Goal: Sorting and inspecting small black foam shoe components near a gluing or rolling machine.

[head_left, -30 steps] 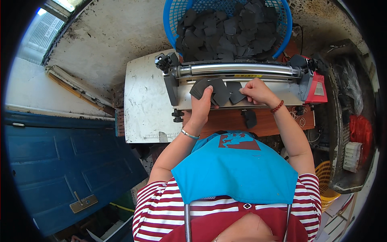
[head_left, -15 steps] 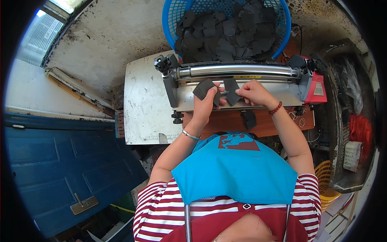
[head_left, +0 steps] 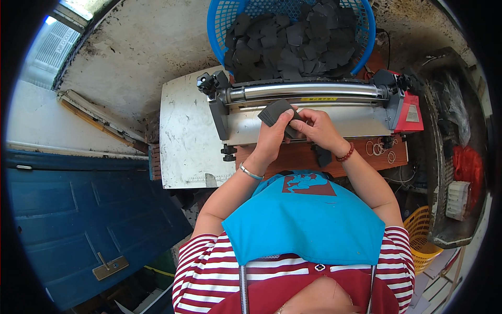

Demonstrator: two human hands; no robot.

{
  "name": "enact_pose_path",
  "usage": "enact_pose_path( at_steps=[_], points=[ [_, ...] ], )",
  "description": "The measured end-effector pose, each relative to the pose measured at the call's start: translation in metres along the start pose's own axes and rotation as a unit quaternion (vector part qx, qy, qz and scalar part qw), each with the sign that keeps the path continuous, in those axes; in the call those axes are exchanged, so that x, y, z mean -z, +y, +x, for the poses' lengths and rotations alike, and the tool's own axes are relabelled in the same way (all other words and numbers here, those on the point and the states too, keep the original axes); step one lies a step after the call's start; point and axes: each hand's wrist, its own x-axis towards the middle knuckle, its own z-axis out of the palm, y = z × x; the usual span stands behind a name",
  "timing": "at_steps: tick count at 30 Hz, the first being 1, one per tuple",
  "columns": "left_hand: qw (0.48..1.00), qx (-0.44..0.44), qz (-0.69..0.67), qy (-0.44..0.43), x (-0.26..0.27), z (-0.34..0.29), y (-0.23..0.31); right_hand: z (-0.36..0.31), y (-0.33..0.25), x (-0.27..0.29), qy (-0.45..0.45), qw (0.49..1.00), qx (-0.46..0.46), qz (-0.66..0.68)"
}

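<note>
A fanned stack of thin black pieces (head_left: 274,111) is gripped by my left hand (head_left: 273,137), its thumb pressed across the top. My right hand (head_left: 320,130) meets the stack's right side, thumb and fingers pinched at the edge of the black pieces. Both hands are over the metal feed plate (head_left: 355,119) of a roller machine, in front of its shiny roller (head_left: 314,92). Below my right hand, another black piece (head_left: 322,156) shows at the machine's front edge. The fingers under the stack are mostly hidden.
Behind the machine stands a blue basket (head_left: 370,39) heaped with black pieces (head_left: 293,44). A white board (head_left: 183,131) lies left of it. Several pale rings (head_left: 377,149) rest on the brown tabletop (head_left: 345,163). A dark trough (head_left: 444,209) and a yellow basket (head_left: 418,235) are at right.
My right hand has moved left to the stack, bringing the separate black piece against it. The left hand has shifted slightly right.
</note>
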Motion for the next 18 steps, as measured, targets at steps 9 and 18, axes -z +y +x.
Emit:
enact_pose_path(
  at_steps=[9, 18],
  points=[
    [0.952, 0.066, -0.206, -0.216, 0.016, 0.003, 0.008, -0.018, 0.002, -0.006, -0.104, 0.818, -0.119, 0.554],
    [0.956, -0.154, 0.247, -0.038, 0.003, 0.003, 0.005, -0.027, -0.007, 0.001, 0.076, 0.983, 0.077, -0.151]
  ],
)
